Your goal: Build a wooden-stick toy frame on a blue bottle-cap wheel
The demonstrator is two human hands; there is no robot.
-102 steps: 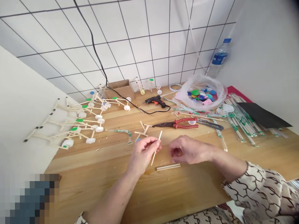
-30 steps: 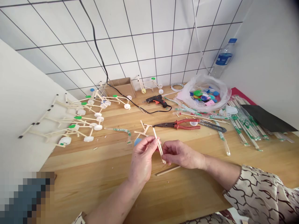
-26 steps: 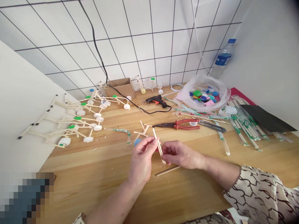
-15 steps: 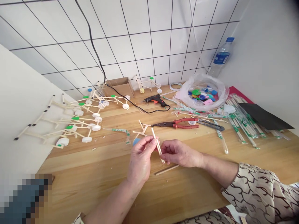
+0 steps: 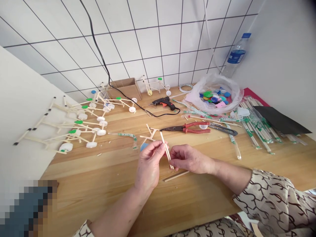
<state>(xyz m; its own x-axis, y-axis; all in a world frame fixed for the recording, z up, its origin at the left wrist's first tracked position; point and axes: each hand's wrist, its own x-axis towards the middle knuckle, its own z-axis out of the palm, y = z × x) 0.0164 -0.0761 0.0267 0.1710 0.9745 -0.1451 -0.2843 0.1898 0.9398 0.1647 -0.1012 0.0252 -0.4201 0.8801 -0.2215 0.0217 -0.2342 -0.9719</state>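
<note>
Two thin wooden sticks (image 5: pixel 168 154), side by side and tilted, are pinched near their upper part by my left hand (image 5: pixel 151 161). Their lower ends meet the fingers of my right hand (image 5: pixel 189 159), which are closed on them. Just below lies a loose wooden stick (image 5: pixel 176 176) on the table. Beyond my left hand are a small frame of glued sticks (image 5: pixel 151 132) and a blue bottle cap (image 5: pixel 144 146), partly hidden by the fingers. Red-handled pliers (image 5: pixel 185 128) lie past my right hand, with a utility knife (image 5: pixel 223 128) beside them.
Several stick models with cap wheels (image 5: pixel 91 144) stand at the left. A black glue gun (image 5: pixel 164 103), a cardboard box (image 5: pixel 125 89), a bag of bottle caps (image 5: pixel 212 93) and a bottle (image 5: pixel 237 56) are at the back. Wrapped chopsticks (image 5: pixel 256 126) lie right.
The view has shifted slightly, moving the scene a little up. Both hands keep almost the same grip on the two sticks.
</note>
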